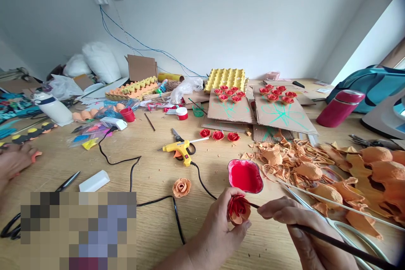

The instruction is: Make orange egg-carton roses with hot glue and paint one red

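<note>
My left hand (215, 230) holds a rose (238, 209) between thumb and fingers; its upper petals are red and some lower ones are orange. In my right hand (303, 228) is a dark-handled brush (341, 244), its tip against the rose's right side. Just beyond the rose sits a small dish of red paint (245, 176). An unpainted orange rose (181, 187) lies to the left on the table. Three red roses (218, 135) stand in a row behind the dish.
A yellow glue gun (181, 150) with a black cord lies mid-table. Orange carton scraps (306, 171) and scissors (335, 223) are at right. Cardboard sheets (278, 114) bear red roses at the back, near a red bottle (340, 108). Another person's hand (17, 160) is at far left.
</note>
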The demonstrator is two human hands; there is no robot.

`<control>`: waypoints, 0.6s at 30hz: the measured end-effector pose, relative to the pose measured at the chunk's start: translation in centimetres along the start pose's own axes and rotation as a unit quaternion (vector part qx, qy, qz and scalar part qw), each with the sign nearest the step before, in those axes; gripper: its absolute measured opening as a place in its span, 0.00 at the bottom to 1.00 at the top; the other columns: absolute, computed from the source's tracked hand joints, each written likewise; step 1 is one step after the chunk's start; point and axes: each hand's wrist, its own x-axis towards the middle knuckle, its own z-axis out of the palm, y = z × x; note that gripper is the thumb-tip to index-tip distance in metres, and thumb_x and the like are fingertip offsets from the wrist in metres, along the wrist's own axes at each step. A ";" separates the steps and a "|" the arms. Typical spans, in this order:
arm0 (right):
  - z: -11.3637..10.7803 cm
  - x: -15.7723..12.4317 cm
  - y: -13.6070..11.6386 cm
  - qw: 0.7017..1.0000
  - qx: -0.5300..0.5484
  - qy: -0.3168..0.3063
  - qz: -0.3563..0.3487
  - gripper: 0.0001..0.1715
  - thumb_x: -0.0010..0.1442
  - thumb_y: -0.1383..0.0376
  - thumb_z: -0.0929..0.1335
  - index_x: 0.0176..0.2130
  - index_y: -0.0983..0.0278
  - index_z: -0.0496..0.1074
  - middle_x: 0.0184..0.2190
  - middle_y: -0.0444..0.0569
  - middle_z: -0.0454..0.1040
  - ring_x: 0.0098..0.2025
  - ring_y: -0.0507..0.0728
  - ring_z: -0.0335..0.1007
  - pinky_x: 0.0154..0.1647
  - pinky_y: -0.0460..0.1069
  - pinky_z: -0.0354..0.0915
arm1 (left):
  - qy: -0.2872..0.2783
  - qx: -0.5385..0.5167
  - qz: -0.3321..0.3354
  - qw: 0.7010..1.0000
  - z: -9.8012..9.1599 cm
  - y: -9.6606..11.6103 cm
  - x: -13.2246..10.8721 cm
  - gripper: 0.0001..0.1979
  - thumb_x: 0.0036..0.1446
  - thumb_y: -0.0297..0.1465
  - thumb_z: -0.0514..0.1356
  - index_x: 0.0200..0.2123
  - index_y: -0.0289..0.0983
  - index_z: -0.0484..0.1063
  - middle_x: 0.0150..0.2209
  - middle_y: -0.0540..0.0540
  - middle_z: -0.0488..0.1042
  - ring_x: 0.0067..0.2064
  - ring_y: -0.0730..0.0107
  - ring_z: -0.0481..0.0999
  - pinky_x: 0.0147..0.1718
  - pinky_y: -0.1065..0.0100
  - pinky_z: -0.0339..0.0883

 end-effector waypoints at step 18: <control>0.4 0.1 0.2 1.000 0.004 -0.016 0.004 0.12 0.77 0.65 0.60 0.50 0.57 0.71 0.41 0.49 0.84 0.42 0.55 0.86 0.43 0.44 0.80 | -0.002 0.012 0.014 1.000 -0.1 0.5 0.0 0.22 0.53 0.20 0.64 0.51 0.37 0.70 0.43 0.45 0.78 0.43 0.63 0.78 0.46 0.65 0.70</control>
